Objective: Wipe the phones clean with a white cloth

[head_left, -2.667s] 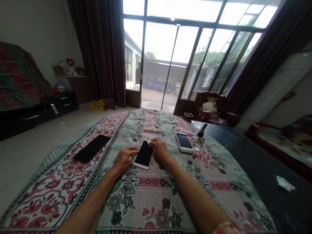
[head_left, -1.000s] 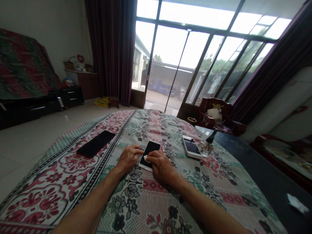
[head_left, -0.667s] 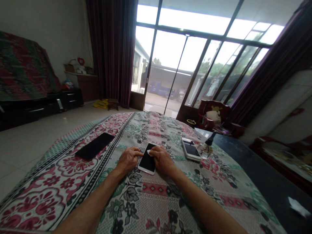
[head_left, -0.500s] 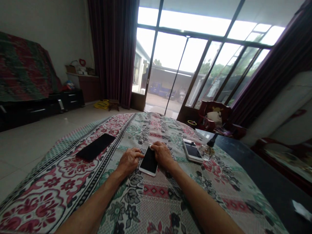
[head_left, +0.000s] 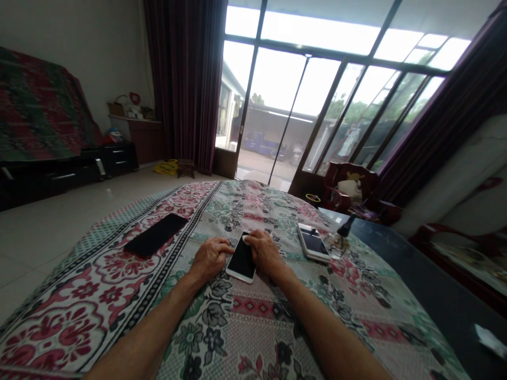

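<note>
Head view: white phone [head_left: 241, 263] laid on patterned cloth [head_left: 253, 333], ctr; its L edge touched by L hand [head_left: 211, 257], grip can't be told; white wad [head_left: 247, 240] pinched in R hand [head_left: 266, 253] over phone's far end; black phone [head_left: 157, 235] seen at left.

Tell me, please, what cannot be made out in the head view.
Head view:
White piece in the right hand: mostly hidden by its grip.
White-framed phone: right edge partly hidden by that hand.
Phone farther right: its screen side hides whatever lies beneath.
Clear bottle: any contents too blurred.
Left forearm and right forearm: cut off by the bottom edge.
</note>
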Available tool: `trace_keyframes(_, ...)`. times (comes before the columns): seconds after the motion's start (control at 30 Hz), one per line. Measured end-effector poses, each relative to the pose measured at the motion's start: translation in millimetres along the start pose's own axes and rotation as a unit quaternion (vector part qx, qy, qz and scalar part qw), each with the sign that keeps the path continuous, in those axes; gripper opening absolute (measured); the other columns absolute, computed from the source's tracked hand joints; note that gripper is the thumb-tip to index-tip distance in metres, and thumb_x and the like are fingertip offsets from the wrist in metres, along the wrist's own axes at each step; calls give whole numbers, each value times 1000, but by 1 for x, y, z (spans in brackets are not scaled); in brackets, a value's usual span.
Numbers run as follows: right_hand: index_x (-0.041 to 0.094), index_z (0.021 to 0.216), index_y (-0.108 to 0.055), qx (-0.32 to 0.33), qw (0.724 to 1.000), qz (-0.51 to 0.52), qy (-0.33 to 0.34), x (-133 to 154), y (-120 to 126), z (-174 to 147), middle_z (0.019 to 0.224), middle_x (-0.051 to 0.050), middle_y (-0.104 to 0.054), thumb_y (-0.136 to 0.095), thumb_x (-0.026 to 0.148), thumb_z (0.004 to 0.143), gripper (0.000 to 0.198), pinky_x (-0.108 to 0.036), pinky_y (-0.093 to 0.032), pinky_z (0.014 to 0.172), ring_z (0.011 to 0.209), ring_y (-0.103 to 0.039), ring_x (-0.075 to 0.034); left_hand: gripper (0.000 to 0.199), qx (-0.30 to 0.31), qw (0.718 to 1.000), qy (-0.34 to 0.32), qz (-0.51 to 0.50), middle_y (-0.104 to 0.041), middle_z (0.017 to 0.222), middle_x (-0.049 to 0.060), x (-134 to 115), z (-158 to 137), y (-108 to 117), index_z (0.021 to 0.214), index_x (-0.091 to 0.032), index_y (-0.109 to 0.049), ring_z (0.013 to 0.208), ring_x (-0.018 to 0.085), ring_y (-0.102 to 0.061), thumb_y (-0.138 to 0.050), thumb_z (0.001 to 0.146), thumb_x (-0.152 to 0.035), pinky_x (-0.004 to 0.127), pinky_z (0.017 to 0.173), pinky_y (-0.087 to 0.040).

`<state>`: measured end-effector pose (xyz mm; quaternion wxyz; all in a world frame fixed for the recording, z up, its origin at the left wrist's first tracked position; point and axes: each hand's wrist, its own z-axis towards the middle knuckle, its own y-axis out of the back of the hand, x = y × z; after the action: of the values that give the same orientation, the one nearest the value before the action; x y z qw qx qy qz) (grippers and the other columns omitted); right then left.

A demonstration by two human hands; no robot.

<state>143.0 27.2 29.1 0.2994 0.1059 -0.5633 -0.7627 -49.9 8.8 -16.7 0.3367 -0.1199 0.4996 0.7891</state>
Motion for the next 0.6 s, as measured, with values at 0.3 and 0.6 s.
trace_keyframes(0.3, 25, 105, -71, 22, 999, -28, 4, 0, -1, 5, 110, -5, -63, -45, 10, 91, 32, -30, -36, 89, 97, -50, -20, 41, -7, 1000, 5, 3, -74, 95, -1, -1, 2, 0, 75, -25, -78, 91, 17, -65, -49, 71, 2, 32, 92, -49)
trace_keyframes(0.6, 22, 106, -71, 9, 999, 31, 33, 5, -4, 3, 108, -5, -64, -47, 7, 89, 33, -28, -36, 93, 99, -52, -19, 38, -2, 1000, -2, 7, -74, 97, -1, -1, 1, 2, 71, -24, -77, 92, 17, -65, -48, 72, 0, 32, 93, -48)
